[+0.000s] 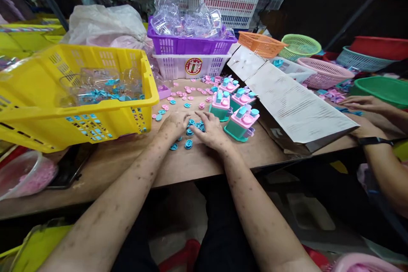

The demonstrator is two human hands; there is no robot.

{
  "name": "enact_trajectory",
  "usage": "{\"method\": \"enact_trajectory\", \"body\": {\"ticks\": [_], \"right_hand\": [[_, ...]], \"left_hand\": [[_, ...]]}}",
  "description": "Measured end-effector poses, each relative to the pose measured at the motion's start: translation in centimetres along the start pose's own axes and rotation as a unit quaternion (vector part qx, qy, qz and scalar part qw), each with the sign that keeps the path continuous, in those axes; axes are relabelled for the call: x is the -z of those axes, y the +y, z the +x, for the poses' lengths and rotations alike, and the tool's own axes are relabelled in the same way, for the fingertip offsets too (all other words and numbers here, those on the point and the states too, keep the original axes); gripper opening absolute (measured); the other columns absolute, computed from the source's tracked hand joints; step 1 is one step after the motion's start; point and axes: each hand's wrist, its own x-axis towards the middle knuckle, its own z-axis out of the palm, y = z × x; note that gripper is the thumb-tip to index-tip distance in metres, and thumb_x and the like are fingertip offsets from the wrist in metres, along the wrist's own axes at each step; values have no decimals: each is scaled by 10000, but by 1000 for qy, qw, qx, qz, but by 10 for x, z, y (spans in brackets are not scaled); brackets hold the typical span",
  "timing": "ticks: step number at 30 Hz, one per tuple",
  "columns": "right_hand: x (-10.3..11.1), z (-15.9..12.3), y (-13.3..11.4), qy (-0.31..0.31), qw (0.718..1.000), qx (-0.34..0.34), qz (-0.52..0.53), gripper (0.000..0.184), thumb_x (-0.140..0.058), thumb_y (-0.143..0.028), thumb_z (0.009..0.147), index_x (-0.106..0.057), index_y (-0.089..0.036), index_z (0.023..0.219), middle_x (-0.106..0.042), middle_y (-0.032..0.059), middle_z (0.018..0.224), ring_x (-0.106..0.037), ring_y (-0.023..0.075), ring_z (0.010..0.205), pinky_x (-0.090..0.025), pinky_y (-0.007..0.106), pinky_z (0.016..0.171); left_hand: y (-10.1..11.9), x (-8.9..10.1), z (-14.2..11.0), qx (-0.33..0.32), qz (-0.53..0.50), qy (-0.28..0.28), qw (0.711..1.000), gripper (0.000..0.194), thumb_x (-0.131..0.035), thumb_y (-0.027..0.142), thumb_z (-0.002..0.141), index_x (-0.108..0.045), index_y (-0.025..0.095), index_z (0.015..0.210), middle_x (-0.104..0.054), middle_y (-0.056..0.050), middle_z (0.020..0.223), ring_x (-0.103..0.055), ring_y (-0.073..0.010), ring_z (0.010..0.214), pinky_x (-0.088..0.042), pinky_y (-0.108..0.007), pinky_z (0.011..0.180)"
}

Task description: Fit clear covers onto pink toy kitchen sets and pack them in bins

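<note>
My left hand point(174, 125) rests at the left side of a cluster of small round blue plastic pieces point(189, 131). Its fingers reach toward the cluster, and I see nothing held in them. On the other side, my right hand point(211, 131) is spread, thumb apart from the fingers, its tips touching or just over the same pieces. A loose blue piece point(188, 144) lies nearer me. Just right of my right hand stand several pink and green toy assemblies point(242, 122) with blue parts on top. Pink discs point(188, 90) are scattered beyond my hands.
A yellow crate point(76, 123) with clear plastic parts stands left. Behind are a purple basket point(191, 45) and a white basket point(172, 66). A cardboard sheet point(287, 97) slants along the right. Past it, a co-worker's hands point(366, 104) are near a green basin point(379, 89).
</note>
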Motion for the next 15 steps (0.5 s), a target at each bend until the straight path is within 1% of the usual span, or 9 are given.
{"method": "enact_trajectory", "body": {"ticks": [2, 3, 4, 5, 7, 9, 11, 13, 15], "right_hand": [[1, -3, -5, -51, 998, 33, -13, 1131, -931, -670, 854, -387, -327, 1783, -307, 169, 1827, -340, 488, 1637, -355, 670, 1316], [1, -3, -7, -78, 996, 47, -23, 1285, -976, -702, 783, -305, -333, 1814, -230, 170, 1859, -270, 501, 1669, -313, 689, 1335], [2, -2, -9, -101, 993, 57, -32, 1373, -998, -718, 745, -250, -331, 1830, -190, 177, 1870, -222, 505, 1688, -282, 698, 1347], [3, 0, -11, -118, 990, 64, -40, 1392, -1003, -718, 743, -230, -332, 1835, -182, 181, 1872, -192, 501, 1699, -266, 704, 1351], [5, 6, -14, -139, 986, 74, -56, 1269, -970, -683, 817, -276, -340, 1823, -216, 182, 1862, -184, 491, 1701, -284, 723, 1330], [5, 12, -18, -147, 983, 83, -70, 986, -875, -590, 954, -399, -332, 1778, -294, 171, 1834, -245, 474, 1676, -341, 721, 1294], [4, 15, -24, -140, 983, 87, -82, 699, -729, -442, 1075, -503, -292, 1720, -402, 164, 1779, -346, 438, 1621, -404, 675, 1261], [2, 16, -29, -126, 984, 87, -94, 569, -612, -337, 1123, -548, -250, 1682, -500, 165, 1704, -437, 405, 1550, -450, 626, 1228], [-1, 16, -35, -109, 984, 91, -108, 551, -615, -401, 1130, -567, -258, 1659, -553, 163, 1652, -477, 408, 1498, -474, 622, 1190]], "left_hand": [[-10, -3, 7, 2, -15, -12, 1000, 453, -492, 183, 1063, -681, 137, 1471, -771, -166, 1421, -743, -294, 1290, -573, -481, 1189], [-14, -2, 7, 7, -23, -21, 999, 509, -457, 177, 1066, -615, 129, 1547, -775, -163, 1416, -776, -272, 1216, -612, -457, 1133], [-18, 1, 6, 14, -31, -31, 999, 548, -431, 168, 1062, -565, 120, 1591, -791, -161, 1382, -806, -252, 1110, -650, -434, 1056], [-22, 5, 2, 21, -37, -40, 998, 567, -419, 157, 1049, -547, 114, 1600, -807, -156, 1337, -820, -236, 1010, -675, -416, 983], [-28, 13, -10, 30, -44, -48, 997, 548, -433, 138, 1013, -598, 123, 1534, -816, -151, 1308, -823, -230, 986, -683, -410, 959], [-31, 20, -29, 27, -41, -41, 998, 468, -471, 159, 997, -680, 150, 1415, -799, -149, 1348, -799, -261, 1156, -647, -459, 1075], [-31, 23, -52, 16, -25, -22, 999, 373, -521, 247, 1015, -727, 175, 1317, -799, -142, 1329, -755, -307, 1259, -601, -520, 1150], [-29, 22, -75, 5, -7, 13, 1000, 352, -556, 365, 1037, -740, 184, 1276, -802, -143, 1291, -735, -338, 1258, -586, -549, 1150], [-26, 20, -93, 1, -9, 53, 999, 364, -571, 441, 1044, -746, 183, 1232, -804, -145, 1250, -730, -340, 1229, -589, -530, 1128]]}}
